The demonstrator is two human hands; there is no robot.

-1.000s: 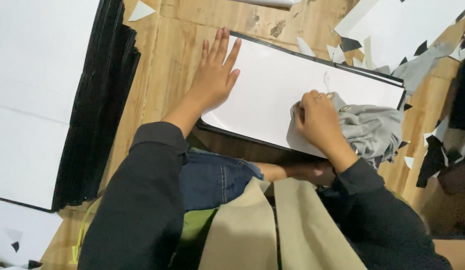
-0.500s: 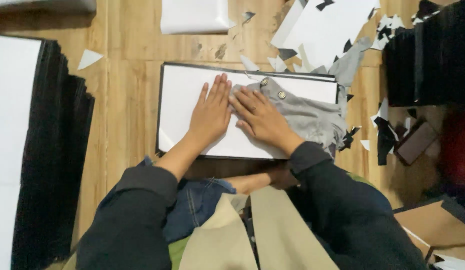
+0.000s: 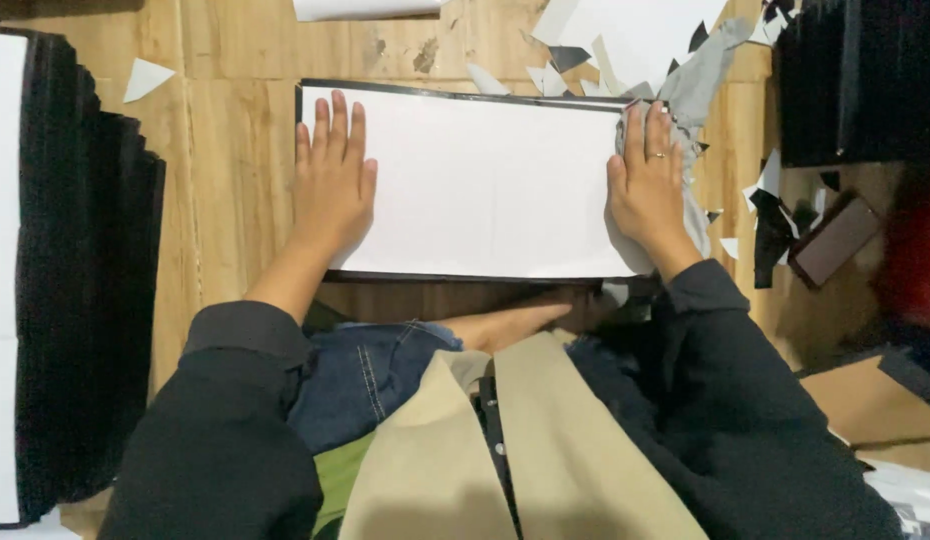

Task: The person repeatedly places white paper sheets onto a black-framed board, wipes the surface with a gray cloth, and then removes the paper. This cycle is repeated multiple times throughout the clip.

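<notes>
the left hand lay flat, fingers spread, on the left end of a white sheet that covered a black-edged board on the wooden floor. its grip was apart, clamped on nothing, only pressing down. the right hand pressed a grey cloth against the right end of the same sheet, palm down and fingers together over the fabric; whether the thumb pinched the cloth could not be told, so that grip read as pressing more than clamping. the sheet sat square on the board, between both hands, with a faint fold line across its middle.

several things could have gone wrong from that position. with pressure only at the two ends, the middle of the sheet stood unsupported, so a bubble or crease could have formed there. if one hand pushed harder than the other, the sheet could have slid askew and left the black edge uneven. the cloth trailed off the board's far right corner among paper scraps, and a scrap dragged under it could have left a bump or scratch. the stack of black boards at the left lay close to the left forearm and could have been nudged.
</notes>
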